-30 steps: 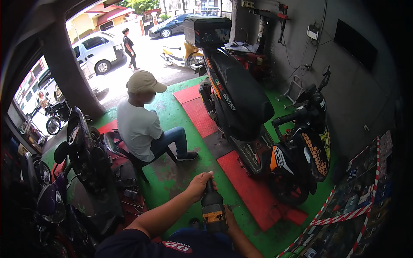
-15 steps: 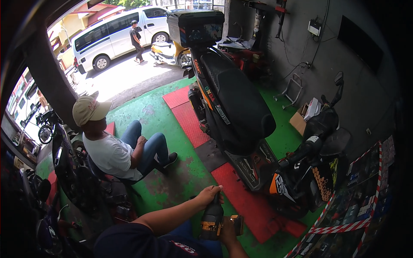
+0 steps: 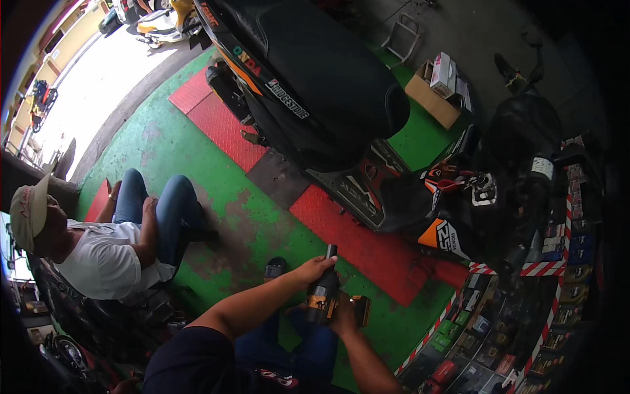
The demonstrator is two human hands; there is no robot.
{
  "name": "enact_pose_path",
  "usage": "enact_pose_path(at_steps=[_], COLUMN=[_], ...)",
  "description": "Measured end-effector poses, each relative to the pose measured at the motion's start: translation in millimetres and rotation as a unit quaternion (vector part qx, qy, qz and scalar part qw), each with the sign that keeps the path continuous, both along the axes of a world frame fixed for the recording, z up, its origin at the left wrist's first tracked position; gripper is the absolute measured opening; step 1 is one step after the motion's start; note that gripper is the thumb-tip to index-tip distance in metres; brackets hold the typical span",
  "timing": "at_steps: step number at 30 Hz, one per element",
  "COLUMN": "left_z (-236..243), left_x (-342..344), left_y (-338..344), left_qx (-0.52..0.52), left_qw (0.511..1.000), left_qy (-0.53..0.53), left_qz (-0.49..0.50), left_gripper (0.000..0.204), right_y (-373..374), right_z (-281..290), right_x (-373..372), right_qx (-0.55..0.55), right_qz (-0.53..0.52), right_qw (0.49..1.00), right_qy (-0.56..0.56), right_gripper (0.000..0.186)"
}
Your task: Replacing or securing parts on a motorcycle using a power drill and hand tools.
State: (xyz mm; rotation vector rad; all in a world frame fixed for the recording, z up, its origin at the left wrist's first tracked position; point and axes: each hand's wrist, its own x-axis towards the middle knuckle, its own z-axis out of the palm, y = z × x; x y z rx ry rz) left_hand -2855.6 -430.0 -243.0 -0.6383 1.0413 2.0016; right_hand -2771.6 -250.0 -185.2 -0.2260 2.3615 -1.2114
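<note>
In front of my body I hold a black-and-yellow cordless impact wrench (image 3: pixel 321 303), its nose pointing away from me. My left hand (image 3: pixel 316 268) is closed around the front end, where a dark socket-like cylinder (image 3: pixel 332 251) sticks out. My right hand (image 3: pixel 342 315) is wrapped round the handle, beside the battery (image 3: pixel 360 310); some of its fingers are hidden behind the tool. Beyond my hands stands a black scooter with orange trim (image 3: pixel 315 92), apart from the wrench.
The scooter stands over a red metal ramp (image 3: pixel 367 256) on a green floor (image 3: pixel 230 256). At left sits a person in a white shirt (image 3: pixel 108 259). A glass display case edged with striped tape (image 3: pixel 453 308) is at lower right. An opened cardboard box (image 3: pixel 430 102) lies beyond the scooter.
My view has tilted down and turned right, so the scooter and the seated person appear further left. Both hands keep their hold on the impact wrench.
</note>
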Motion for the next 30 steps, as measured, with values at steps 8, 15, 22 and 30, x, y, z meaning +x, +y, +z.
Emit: enact_pose_path(at_steps=[8, 15, 22, 30], left_z=[-240, -377, -443, -463], left_x=[-49, -132, -190, -216], left_y=[25, 28, 45, 49], left_qx=[-0.032, -0.075, -0.237, -0.34], left_qw=[0.998, 0.994, 0.955, 0.908], left_qy=[-0.032, 0.028, 0.132, 0.211], left_qz=[-0.032, -0.076, -0.122, -0.12], left_gripper=[0.041, 0.03, 0.046, 0.036], right_y=[10, 14, 12, 5], right_z=[-230, -379, -458, -496], right_x=[-23, -88, -138, -158], right_qx=[0.173, 0.23, 0.311, 0.335], right_qz=[-0.059, -0.067, -0.088, -0.111], right_qw=[0.981, 0.961, 0.933, 0.922], right_qy=[0.07, 0.138, 0.159, 0.16], right_gripper=[0.048, 0.045, 0.046, 0.039])
